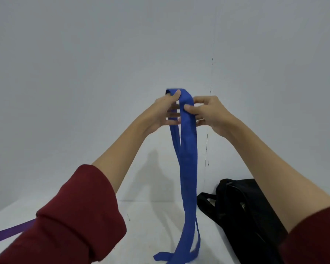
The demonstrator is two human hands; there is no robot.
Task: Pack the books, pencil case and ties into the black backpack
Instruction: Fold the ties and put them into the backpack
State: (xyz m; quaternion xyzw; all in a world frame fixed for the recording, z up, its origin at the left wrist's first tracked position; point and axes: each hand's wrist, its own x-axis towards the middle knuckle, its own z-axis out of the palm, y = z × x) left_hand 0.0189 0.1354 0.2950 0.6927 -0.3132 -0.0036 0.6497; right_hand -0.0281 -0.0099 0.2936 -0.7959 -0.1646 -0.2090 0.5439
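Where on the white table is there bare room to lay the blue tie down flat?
The widest bare patch of table lies between the left sleeve and the black backpack, under the hanging blue tie that both the left hand and right hand hold up. The right side is crowded by the backpack; a purple tie occupies the left edge.

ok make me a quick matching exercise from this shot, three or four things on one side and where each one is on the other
Things:
1. blue tie
2. purple tie
3. black backpack
4. left hand

Places:
A. lying on the table at the far left edge
B. on the table at lower right
C. hanging doubled from both hands
D. gripping the fold beside the right hand

Pairs: 1-C, 2-A, 3-B, 4-D
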